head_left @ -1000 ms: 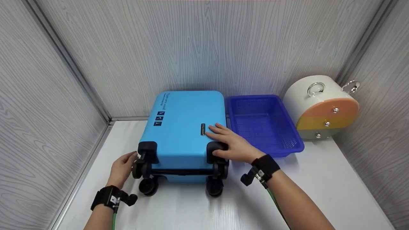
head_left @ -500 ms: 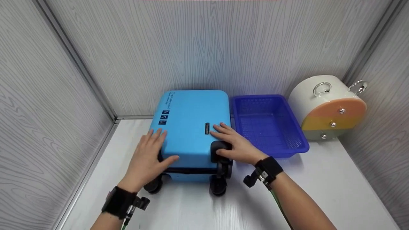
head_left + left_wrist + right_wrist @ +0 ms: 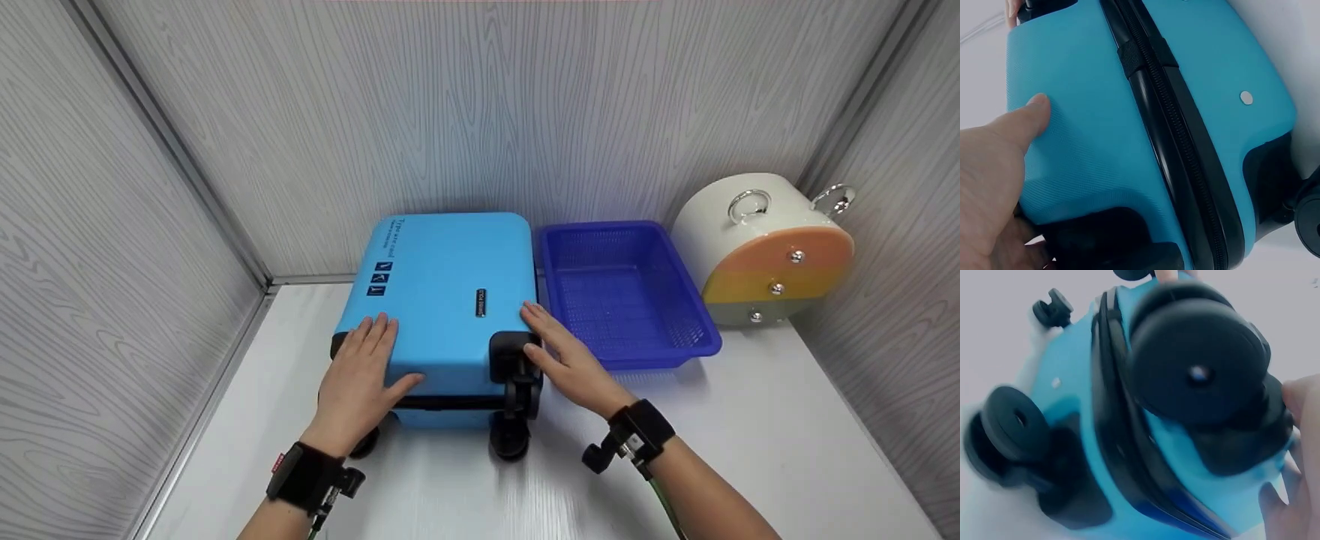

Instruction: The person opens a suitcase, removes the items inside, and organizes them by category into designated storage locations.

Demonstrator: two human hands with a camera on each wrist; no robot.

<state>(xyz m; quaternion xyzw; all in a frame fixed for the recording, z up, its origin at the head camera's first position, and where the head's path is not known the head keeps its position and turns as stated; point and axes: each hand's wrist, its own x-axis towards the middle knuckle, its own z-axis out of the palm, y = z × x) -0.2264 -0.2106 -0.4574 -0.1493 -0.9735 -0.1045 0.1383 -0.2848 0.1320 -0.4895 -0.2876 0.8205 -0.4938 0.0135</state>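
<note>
A light-blue suitcase (image 3: 450, 262) lies flat on the white table, its wheeled end toward me. My left hand (image 3: 358, 382) rests on its near left corner, fingers straight and thumb spread across the near edge. In the left wrist view, that thumb touches the blue shell beside the black zipper (image 3: 1171, 118). At the near right corner is my right hand (image 3: 576, 367), its extended fingers against the suitcase's right edge. Close to it in the right wrist view looms a black caster wheel (image 3: 1196, 363), somewhat blurred. My left hand hides most of the near left corner's wheels.
Right of the suitcase stands a blue plastic basket (image 3: 691, 294). Beyond it, a white rounded container (image 3: 724, 206) with a striped front, small knobs and silver ring handles sits by the right wall. Wood-grain panels (image 3: 480, 105) enclose the table at back and sides.
My left hand has come up from beside the left wheels onto the suitcase's top corner. My right hand has slid rightward from the top to its right edge. The suitcase stays put.
</note>
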